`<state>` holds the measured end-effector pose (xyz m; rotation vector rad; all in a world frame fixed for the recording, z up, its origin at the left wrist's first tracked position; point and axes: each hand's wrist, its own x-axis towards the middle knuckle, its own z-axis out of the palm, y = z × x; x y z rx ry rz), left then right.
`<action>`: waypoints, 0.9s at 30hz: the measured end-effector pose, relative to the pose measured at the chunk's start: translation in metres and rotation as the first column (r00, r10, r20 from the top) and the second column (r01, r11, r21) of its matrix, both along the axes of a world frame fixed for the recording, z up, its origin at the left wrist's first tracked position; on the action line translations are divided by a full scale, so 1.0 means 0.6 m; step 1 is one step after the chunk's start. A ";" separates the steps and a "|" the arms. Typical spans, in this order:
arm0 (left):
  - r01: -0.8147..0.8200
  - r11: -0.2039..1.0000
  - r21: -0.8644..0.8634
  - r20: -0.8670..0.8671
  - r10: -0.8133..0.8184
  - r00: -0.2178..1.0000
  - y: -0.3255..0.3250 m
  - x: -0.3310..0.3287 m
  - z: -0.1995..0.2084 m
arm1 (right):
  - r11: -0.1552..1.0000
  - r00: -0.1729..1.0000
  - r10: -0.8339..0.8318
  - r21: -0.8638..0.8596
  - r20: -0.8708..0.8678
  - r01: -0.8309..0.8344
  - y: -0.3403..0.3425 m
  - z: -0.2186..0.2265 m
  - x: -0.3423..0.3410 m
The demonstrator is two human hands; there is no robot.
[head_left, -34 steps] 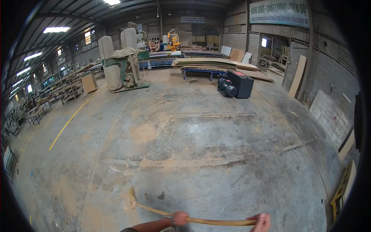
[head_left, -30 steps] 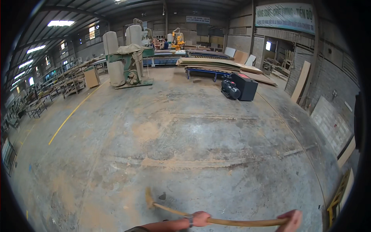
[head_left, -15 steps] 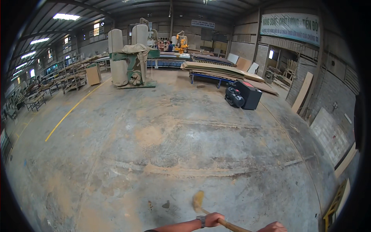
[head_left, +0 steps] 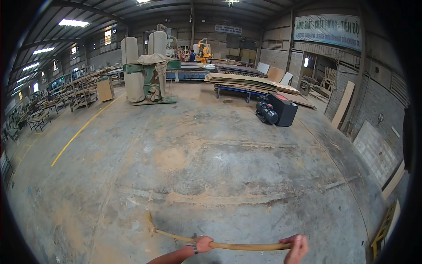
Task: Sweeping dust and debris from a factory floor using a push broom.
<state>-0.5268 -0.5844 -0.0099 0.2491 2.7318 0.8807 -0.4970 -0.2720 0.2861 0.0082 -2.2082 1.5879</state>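
Broom (head_left: pixel 246 247) in a two-handed hold low over a dusty workshop floor (head_left: pixel 220 169).
At left, the blurred yellowish head (head_left: pixel 150 223) sits at floor level; the left hand (head_left: pixel 204 243) grips the handle (head_left: pixel 263 247) partway along, the right hand (head_left: pixel 298 247) curls around its end. Good control likely calls for a steady right hand, the left guiding short, low strokes.
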 end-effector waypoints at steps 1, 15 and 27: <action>0.022 0.999 0.043 0.032 -0.023 0.999 0.027 -0.011 0.036 | 0.997 0.997 -0.069 0.024 -0.020 0.070 0.013 0.024 -0.003; 0.499 0.720 0.483 -0.455 -0.281 0.845 0.331 -0.265 0.072 | 0.841 0.611 0.526 0.468 -0.591 -0.271 0.027 0.212 -0.080; -0.116 0.982 0.150 -0.130 0.136 0.982 0.113 -0.248 -0.081 | 0.817 0.791 0.542 -0.042 -0.283 -0.575 0.088 -0.014 -0.325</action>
